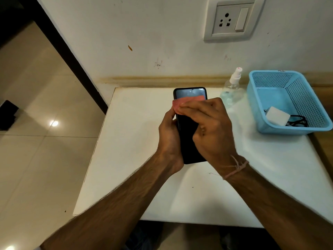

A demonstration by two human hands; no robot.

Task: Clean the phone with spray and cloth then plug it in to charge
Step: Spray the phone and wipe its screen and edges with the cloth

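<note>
Grip of our left hand [169,139] clamps the phone [186,134] steady; our right hand [212,130], grip flat, presses pink cloth [180,102] on it.

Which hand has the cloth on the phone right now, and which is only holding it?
The right hand, the one with the thread band at its wrist, presses the pink cloth onto the phone; the left hand only grips its edge.

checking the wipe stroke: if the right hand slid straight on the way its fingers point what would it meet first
Probably the left hand: the right hand presses the cloth on the phone, fingers pointing at the left hand's thumb on the phone's left edge. Depth is unclear.
</note>
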